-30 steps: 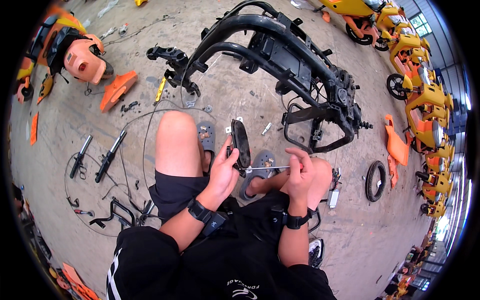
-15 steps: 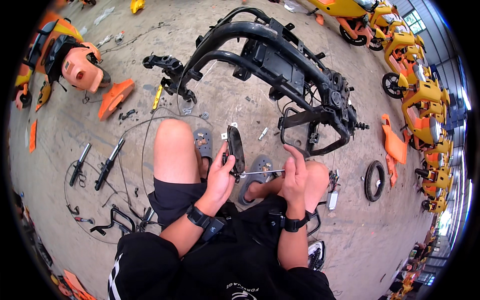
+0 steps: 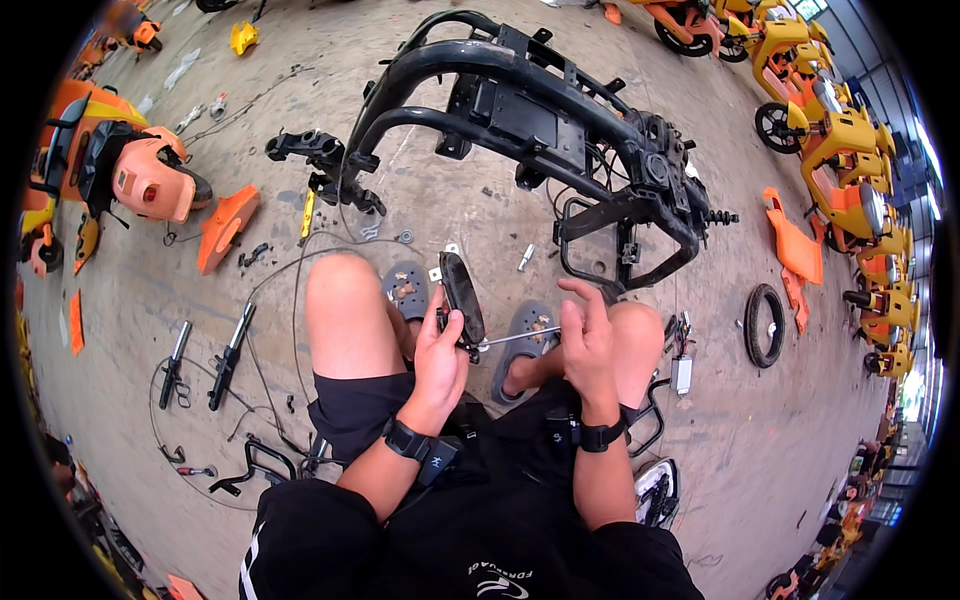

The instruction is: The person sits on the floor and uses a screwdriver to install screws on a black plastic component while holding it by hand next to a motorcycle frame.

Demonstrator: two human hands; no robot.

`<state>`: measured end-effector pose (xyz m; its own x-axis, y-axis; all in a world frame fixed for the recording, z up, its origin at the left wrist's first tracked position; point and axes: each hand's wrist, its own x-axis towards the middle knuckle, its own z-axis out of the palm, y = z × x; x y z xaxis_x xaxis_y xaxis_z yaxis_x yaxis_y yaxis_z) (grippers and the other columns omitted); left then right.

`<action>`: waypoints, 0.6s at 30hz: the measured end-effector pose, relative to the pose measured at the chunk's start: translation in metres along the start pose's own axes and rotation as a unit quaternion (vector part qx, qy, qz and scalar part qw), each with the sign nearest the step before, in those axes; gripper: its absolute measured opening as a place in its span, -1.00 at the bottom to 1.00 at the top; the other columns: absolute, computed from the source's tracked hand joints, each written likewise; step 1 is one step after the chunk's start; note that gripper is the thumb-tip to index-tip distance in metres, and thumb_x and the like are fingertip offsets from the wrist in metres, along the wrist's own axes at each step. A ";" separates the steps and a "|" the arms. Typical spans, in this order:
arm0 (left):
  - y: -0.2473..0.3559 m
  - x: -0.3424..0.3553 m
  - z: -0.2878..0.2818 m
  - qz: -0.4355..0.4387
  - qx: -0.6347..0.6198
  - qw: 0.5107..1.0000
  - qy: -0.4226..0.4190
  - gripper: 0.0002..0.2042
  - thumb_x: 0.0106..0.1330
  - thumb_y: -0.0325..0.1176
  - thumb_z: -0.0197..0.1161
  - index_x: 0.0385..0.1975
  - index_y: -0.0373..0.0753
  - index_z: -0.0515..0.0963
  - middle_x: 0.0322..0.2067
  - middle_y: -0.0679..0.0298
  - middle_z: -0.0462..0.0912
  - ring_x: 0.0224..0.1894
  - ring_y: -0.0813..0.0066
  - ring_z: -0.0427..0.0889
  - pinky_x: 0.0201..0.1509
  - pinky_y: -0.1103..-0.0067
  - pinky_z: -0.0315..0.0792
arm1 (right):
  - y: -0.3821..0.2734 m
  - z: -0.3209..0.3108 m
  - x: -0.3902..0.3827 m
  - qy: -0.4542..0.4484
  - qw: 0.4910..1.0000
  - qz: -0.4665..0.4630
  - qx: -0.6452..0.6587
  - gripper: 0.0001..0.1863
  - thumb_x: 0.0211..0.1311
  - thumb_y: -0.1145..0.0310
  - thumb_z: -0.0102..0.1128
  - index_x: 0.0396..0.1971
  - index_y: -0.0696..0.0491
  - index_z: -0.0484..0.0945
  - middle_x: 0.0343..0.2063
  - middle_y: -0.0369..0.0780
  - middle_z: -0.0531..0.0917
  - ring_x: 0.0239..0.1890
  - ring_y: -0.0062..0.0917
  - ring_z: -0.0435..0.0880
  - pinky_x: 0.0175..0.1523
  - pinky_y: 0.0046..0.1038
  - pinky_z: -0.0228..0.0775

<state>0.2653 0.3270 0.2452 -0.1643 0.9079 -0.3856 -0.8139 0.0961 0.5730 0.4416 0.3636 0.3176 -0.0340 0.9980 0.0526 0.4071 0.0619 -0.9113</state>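
My left hand (image 3: 440, 360) is closed round a long, dark part (image 3: 462, 298) with a glossy face and pale metal tabs at its upper end. I hold it upright between my knees; its kind cannot be made out. A screwdriver (image 3: 518, 337) with a thin metal shaft sticks out of my right hand (image 3: 588, 340), which is closed on its handle with the index finger raised. The handle is hidden in the palm. The shaft's tip meets the lower end of the dark part, close to my left fingers.
A bare black scooter frame (image 3: 520, 110) stands ahead of me. Two fork legs (image 3: 232, 355) and cables lie at left, a yellow-handled tool (image 3: 308, 214) beyond them. An orange panel (image 3: 795, 240) and a tyre (image 3: 764, 326) are at right. Yellow scooters (image 3: 840, 190) line the right side.
The view has shifted slightly. The screwdriver's shaft now slants up more toward my right hand, its tip still at the dark part's lower end. Both hands keep their grip.
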 end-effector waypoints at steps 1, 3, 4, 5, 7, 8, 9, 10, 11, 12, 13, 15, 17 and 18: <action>0.000 0.000 0.001 -0.001 0.001 1.000 -0.002 -0.44 0.48 -0.46 -0.04 0.43 -0.23 -0.04 0.03 0.09 0.51 0.01 0.29 0.56 -0.01 0.36 0.53 | 0.001 -0.001 -0.001 -0.003 1.000 0.007 0.018 -0.73 0.40 0.36 0.02 0.04 0.08 0.48 -0.63 -0.37 0.43 -0.56 -0.69 0.38 -0.41 -0.59 0.25; -0.001 0.000 0.002 -0.001 0.002 1.000 -0.005 -0.44 0.48 -0.46 -0.04 0.43 -0.23 -0.04 0.03 0.10 0.51 0.01 0.29 0.57 -0.01 0.36 0.53 | 0.002 0.000 -0.001 0.002 0.999 -0.004 0.041 -0.73 0.39 0.36 0.05 0.03 0.08 0.49 -0.60 -0.36 0.45 -0.53 -0.69 0.40 -0.38 -0.59 0.27; 0.000 0.000 0.002 0.000 0.003 1.000 -0.005 -0.44 0.48 -0.46 -0.04 0.43 -0.23 -0.04 0.04 0.10 0.51 0.01 0.28 0.56 -0.01 0.36 0.53 | 0.004 0.003 0.000 0.011 0.999 -0.022 0.045 -0.73 0.39 0.36 0.06 0.02 0.09 0.50 -0.58 -0.35 0.46 -0.52 -0.69 0.41 -0.36 -0.59 0.28; 0.000 0.000 0.001 0.001 0.004 1.000 -0.005 -0.43 0.47 -0.47 -0.04 0.43 -0.23 -0.04 0.04 0.10 0.51 0.02 0.28 0.56 -0.01 0.37 0.53 | 0.006 0.005 0.001 0.020 0.998 -0.040 0.050 -0.74 0.38 0.36 0.08 0.01 0.10 0.51 -0.56 -0.35 0.47 -0.51 -0.69 0.41 -0.34 -0.60 0.29; 0.000 0.000 0.003 0.001 0.002 1.000 -0.002 -0.43 0.47 -0.47 -0.03 0.43 -0.23 -0.04 0.04 0.10 0.50 0.02 0.28 0.57 -0.01 0.36 0.53 | 0.009 0.005 0.001 0.006 0.998 -0.015 0.057 -0.73 0.39 0.35 0.08 0.01 0.11 0.53 -0.52 -0.35 0.49 -0.48 -0.68 0.43 -0.31 -0.61 0.32; 0.001 -0.001 0.004 0.000 0.001 1.000 0.001 -0.43 0.47 -0.47 -0.03 0.43 -0.22 -0.04 0.04 0.10 0.50 0.02 0.28 0.57 -0.01 0.36 0.53 | 0.010 0.005 0.001 -0.001 0.998 -0.003 0.061 -0.73 0.39 0.34 0.08 0.01 0.11 0.54 -0.50 -0.34 0.50 -0.47 -0.68 0.44 -0.30 -0.61 0.33; 0.001 -0.002 0.004 0.001 -0.001 1.000 0.006 -0.43 0.47 -0.47 -0.03 0.43 -0.22 -0.04 0.05 0.09 0.50 0.02 0.28 0.57 -0.01 0.36 0.53 | 0.009 0.005 0.002 -0.011 0.993 0.031 0.109 -0.73 0.39 0.34 0.08 0.00 0.11 0.55 -0.49 -0.34 0.52 -0.45 -0.68 0.45 -0.28 -0.61 0.34; 0.001 -0.001 0.003 0.005 0.000 1.000 0.008 -0.43 0.47 -0.47 -0.03 0.43 -0.22 -0.04 0.04 0.09 0.50 0.02 0.27 0.57 -0.01 0.36 0.53 | 0.008 0.004 0.003 -0.021 0.985 0.065 0.157 -0.73 0.40 0.33 0.08 -0.01 0.12 0.56 -0.49 -0.34 0.54 -0.43 -0.68 0.47 -0.27 -0.61 0.35; 0.001 0.000 0.000 0.008 0.002 1.000 0.011 -0.43 0.47 -0.47 -0.04 0.43 -0.22 -0.04 0.04 0.09 0.50 0.02 0.27 0.57 -0.02 0.36 0.53 | 0.007 0.004 0.003 -0.031 0.974 0.099 0.204 -0.73 0.40 0.33 0.08 -0.01 0.12 0.58 -0.48 -0.34 0.55 -0.41 -0.68 0.49 -0.25 -0.61 0.36; 0.000 0.001 0.000 0.010 0.003 1.000 0.011 -0.43 0.47 -0.47 -0.04 0.43 -0.22 -0.04 0.04 0.09 0.51 0.02 0.27 0.57 -0.02 0.36 0.53 | 0.008 0.004 0.003 -0.023 0.981 0.084 0.172 -0.73 0.40 0.33 0.07 -0.01 0.12 0.58 -0.48 -0.34 0.56 -0.41 -0.69 0.49 -0.26 -0.62 0.36; 0.000 0.001 0.000 0.011 0.006 1.000 0.012 -0.43 0.47 -0.48 -0.04 0.43 -0.22 -0.04 0.04 0.09 0.51 0.01 0.27 0.57 -0.02 0.35 0.53 | 0.010 0.004 0.003 -0.015 0.988 0.070 0.140 -0.73 0.41 0.33 0.07 -0.02 0.12 0.59 -0.48 -0.33 0.57 -0.41 -0.70 0.49 -0.27 -0.62 0.36; -0.001 0.001 0.000 0.015 0.011 1.000 0.014 -0.43 0.47 -0.48 -0.05 0.43 -0.22 -0.05 0.04 0.09 0.51 0.01 0.27 0.58 -0.02 0.35 0.53 | 0.012 0.003 0.003 -0.006 0.995 0.045 0.092 -0.73 0.41 0.34 0.06 -0.03 0.13 0.60 -0.49 -0.33 0.58 -0.41 -0.71 0.49 -0.29 -0.63 0.36; 0.000 0.001 -0.001 0.014 0.015 1.000 0.009 -0.44 0.48 -0.49 -0.06 0.43 -0.22 -0.05 0.03 0.09 0.51 0.01 0.26 0.58 -0.03 0.35 0.53 | 0.012 0.002 0.004 -0.005 0.998 0.024 0.063 -0.74 0.40 0.35 0.06 -0.06 0.13 0.62 -0.51 -0.33 0.58 -0.42 -0.72 0.49 -0.31 -0.63 0.35; 0.000 0.001 -0.001 0.014 0.016 1.000 0.006 -0.44 0.48 -0.49 -0.06 0.43 -0.22 -0.05 0.03 0.09 0.51 0.01 0.26 0.58 -0.03 0.35 0.53 | 0.012 0.001 0.004 -0.004 0.998 0.016 0.064 -0.75 0.40 0.35 0.06 -0.06 0.13 0.62 -0.51 -0.33 0.58 -0.43 -0.72 0.48 -0.32 -0.63 0.35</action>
<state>0.2645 0.3273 0.2437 -0.1945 0.9052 -0.3780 -0.7902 0.0837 0.6071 0.4452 0.3683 0.3062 -0.0297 0.9994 0.0199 0.2886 0.0276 -0.9571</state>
